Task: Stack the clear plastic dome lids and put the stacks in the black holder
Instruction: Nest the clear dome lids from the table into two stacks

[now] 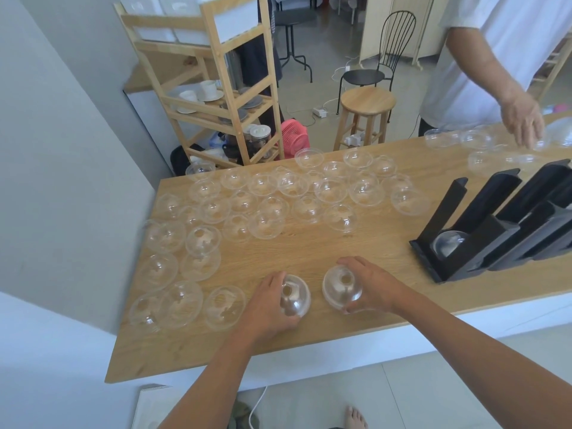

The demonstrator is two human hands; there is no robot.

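Table (312, 253): a pale wooden top with a fine straight grain and a flat, square edge.

Left hand (268, 301): the fingers are curled round a clear lid from its left side, near the front edge of the table.

Left lid (296, 300): a thin, glossy, transparent dome with a round hole at its crown; it is tipped on its side in the grip.

Right hand (371, 286): thumb and fingers are curved round a second dome from its right side.

Right lid (342, 287): the same clear plastic, with hole uppermost and a flat rim below; whether it is one lid or several nested cannot be told. It is held just beside the left lid, not touching it.

Loose lids (266, 224): many see-through domes are spread over the left and far parts of the table, some overlapping.

Black holder (495, 230): a matte, angular rack of slanted channels is set at the right of the table.

Lid in holder (448, 243): one clear dome is lodged at the low end of the leftmost channel.

Second person's hand (523, 119): it is held with fingers spread over more lids at the far right corner.

Stool (366, 100): round, of light wood, beyond the table.
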